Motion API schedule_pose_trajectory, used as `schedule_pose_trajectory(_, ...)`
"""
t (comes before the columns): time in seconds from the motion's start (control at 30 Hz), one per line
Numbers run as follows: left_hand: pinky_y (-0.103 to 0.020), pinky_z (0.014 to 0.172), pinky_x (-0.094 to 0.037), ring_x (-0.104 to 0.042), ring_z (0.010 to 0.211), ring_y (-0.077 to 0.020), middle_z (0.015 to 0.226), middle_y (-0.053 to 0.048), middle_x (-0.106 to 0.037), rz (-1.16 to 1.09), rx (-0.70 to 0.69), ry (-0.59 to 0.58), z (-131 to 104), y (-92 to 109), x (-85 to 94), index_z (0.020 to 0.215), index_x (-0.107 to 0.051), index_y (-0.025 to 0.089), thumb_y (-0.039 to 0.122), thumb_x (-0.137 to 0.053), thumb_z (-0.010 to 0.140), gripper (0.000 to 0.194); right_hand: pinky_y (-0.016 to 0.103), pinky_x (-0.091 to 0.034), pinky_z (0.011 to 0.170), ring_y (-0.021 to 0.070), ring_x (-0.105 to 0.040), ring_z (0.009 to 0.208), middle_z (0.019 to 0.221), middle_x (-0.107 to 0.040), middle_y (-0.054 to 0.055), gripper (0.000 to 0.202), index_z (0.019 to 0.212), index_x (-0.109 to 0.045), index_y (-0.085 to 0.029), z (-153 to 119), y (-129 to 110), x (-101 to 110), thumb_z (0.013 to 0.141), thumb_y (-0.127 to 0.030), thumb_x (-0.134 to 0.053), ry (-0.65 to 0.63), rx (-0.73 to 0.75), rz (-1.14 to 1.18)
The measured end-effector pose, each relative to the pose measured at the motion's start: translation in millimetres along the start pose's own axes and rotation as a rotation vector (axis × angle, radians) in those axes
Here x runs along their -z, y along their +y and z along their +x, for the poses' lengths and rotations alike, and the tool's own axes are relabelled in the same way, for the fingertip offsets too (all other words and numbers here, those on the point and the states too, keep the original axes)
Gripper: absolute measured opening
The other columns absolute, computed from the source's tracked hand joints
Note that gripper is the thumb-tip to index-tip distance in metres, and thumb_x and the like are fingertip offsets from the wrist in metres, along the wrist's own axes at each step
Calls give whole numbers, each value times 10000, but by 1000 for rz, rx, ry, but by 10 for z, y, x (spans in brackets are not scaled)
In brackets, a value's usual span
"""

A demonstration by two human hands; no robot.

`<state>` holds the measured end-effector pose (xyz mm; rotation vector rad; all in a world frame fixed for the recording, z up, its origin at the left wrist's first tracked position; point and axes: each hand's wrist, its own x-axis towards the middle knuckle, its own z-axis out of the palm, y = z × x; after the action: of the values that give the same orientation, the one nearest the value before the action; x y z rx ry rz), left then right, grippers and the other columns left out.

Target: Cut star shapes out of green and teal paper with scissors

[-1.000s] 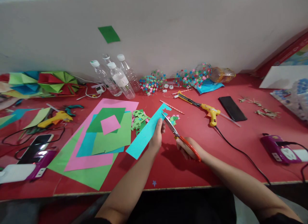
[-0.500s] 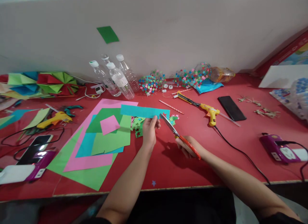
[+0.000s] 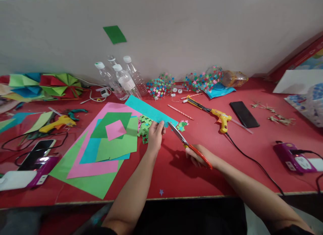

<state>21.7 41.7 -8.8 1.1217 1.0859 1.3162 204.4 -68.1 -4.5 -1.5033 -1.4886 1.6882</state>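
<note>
My left hand (image 3: 155, 135) pinches the lower edge of a blue paper strip (image 3: 148, 109) between thumb and fingers. The strip slants from upper left down to the right. My right hand (image 3: 199, 155) grips red-handled scissors (image 3: 181, 136), whose tips lie at the strip's lower edge, just right of my left fingers. Under and left of the strip lie green paper stars (image 3: 144, 127), and more small stars (image 3: 182, 125) are at its right end. Stacked coloured sheets (image 3: 116, 149), pink, green and blue, lie to the left.
Plastic bottles (image 3: 127, 82) stand at the back. A striped straw (image 3: 180, 111), yellow glue gun (image 3: 221, 119) and black phone (image 3: 244, 114) lie to the right. Purple power sockets (image 3: 292, 157) sit at the far right. Another glue gun (image 3: 57, 124) is at the left.
The blue strip has tilted, its left end rising and its right end dropping. My left hand has shifted slightly left. The scissors remain beside it in my right hand.
</note>
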Motion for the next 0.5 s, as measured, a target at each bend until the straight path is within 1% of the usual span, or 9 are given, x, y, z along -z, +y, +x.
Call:
schedule_pose_trajectory(0.13,-201,465,-348,-444,470,-75,505,58,-467,38,-42,-1,22,14,48,638,-510,196,412,-658,766,291,185,-337,373,84,-432,349,393,-474,-50,533,681,-499,-186,-34,-30,54,849,-691,-455,3,-2,-32)
schedule_pose_trajectory(0.23,-199,451,-334,-430,457,-70,502,59,-465,22,-45,-6,32,19,53,643,-524,192,399,-658,764,274,191,-319,353,87,-415,332,392,-475,-49,537,698,-515,-183,-62,-70,88,849,-694,-450,-8,-3,-34)
schedule_pose_trajectory(0.4,-194,415,-286,-389,425,-54,485,64,-452,-123,53,-18,47,20,27,625,-512,185,356,-674,730,258,176,-320,350,75,-395,308,385,-480,-52,537,724,-523,-176,-92,-109,128,911,-656,-373,-79,9,28)
schedule_pose_trajectory(0.5,-191,412,-275,-379,415,-50,471,67,-445,-183,83,-24,49,25,13,626,-502,185,334,-670,726,245,169,-317,336,74,-389,301,382,-473,-56,539,738,-525,-172,-97,-111,134,915,-656,-366,-104,5,49)
